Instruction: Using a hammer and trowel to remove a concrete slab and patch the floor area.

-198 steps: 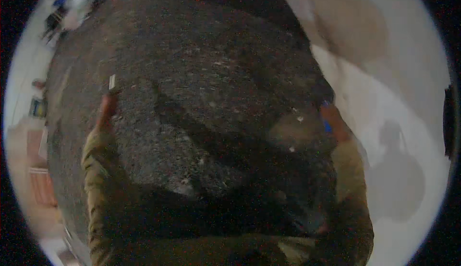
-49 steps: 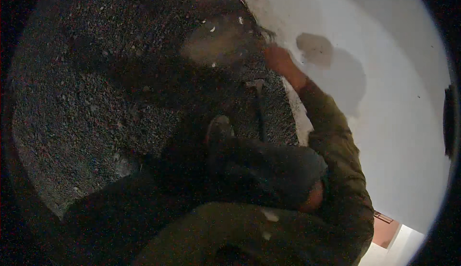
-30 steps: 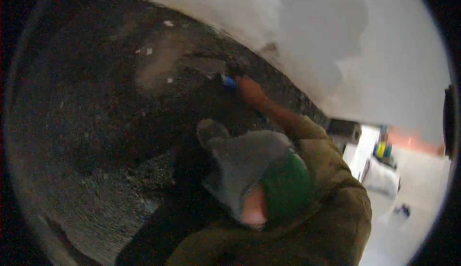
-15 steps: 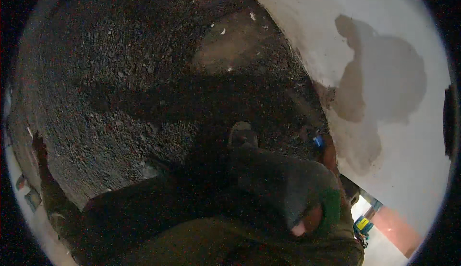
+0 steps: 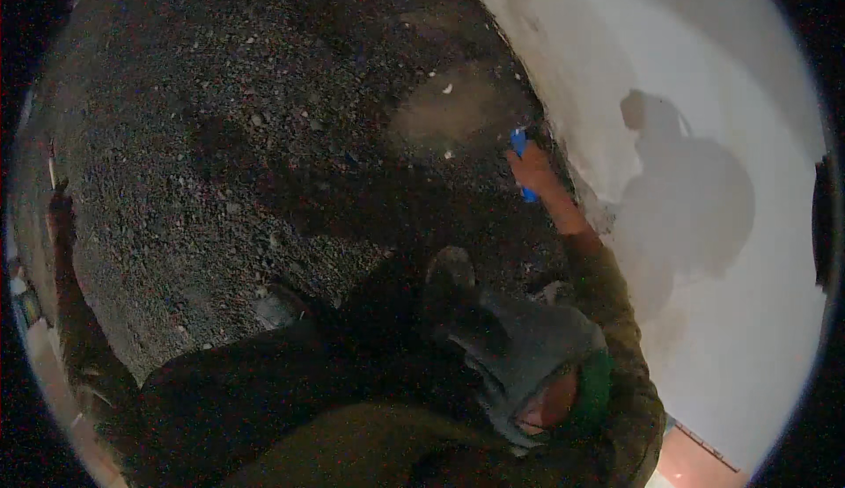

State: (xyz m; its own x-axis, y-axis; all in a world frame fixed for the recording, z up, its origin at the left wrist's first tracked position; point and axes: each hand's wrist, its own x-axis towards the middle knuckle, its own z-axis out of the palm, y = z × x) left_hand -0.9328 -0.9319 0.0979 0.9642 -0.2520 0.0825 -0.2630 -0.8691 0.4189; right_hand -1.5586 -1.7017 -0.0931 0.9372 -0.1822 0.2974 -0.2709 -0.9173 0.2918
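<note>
My right hand (image 5: 534, 171) is closed around a blue object (image 5: 518, 142) whose ends show above and below the fist. Its kind is not clear. The hand is over the dark gravel ground (image 5: 290, 162), close to the foot of the pale wall (image 5: 704, 74). Far off to the left, my left hand (image 5: 60, 206) is closed on a thin pale stick (image 5: 52, 171) that points away from me. That hand is small and dim at the rim of the view, so its fingers barely show.
Below me are a shoe (image 5: 451, 270), grey cloth (image 5: 528, 330) over my leg and something green (image 5: 598, 391) beside it. A shadow (image 5: 695, 198) falls on the wall. White bits (image 5: 447, 89) lie on the ground near a paler patch. A reddish surface (image 5: 700, 457) shows at lower right.
My right hand has moved forward from low beside the wall, bringing the blue object into plainer view. My left hand has also moved forward. The view and the wall shadow have shifted.
</note>
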